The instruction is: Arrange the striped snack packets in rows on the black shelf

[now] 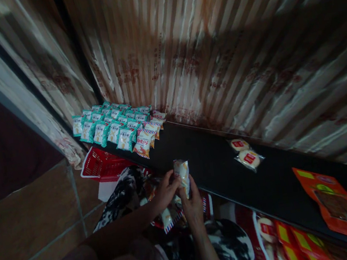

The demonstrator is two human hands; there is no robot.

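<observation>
Between my two hands, in front of the dark shelf's near edge, is a small white snack packet [184,175], held upright. The fingers of my left hand [167,190] close on its left side. My right hand [192,205] grips it from the right and below, with the thumb hidden in part. Beneath my hands lie more snack packets [168,220] with striped edges, partly covered by my arms. On the shelf to the left stand rows of teal-and-white snack packets [124,138], beside a short row of orange-and-white packets [143,142].
The long black shelf [210,155] runs along a pleated curtain [182,59]. Two round wrapped cakes [248,158] and an orange bag [337,201] lie on it. A red basket [100,162] sits below at left; another basket [253,233] holds cakes and orange bags.
</observation>
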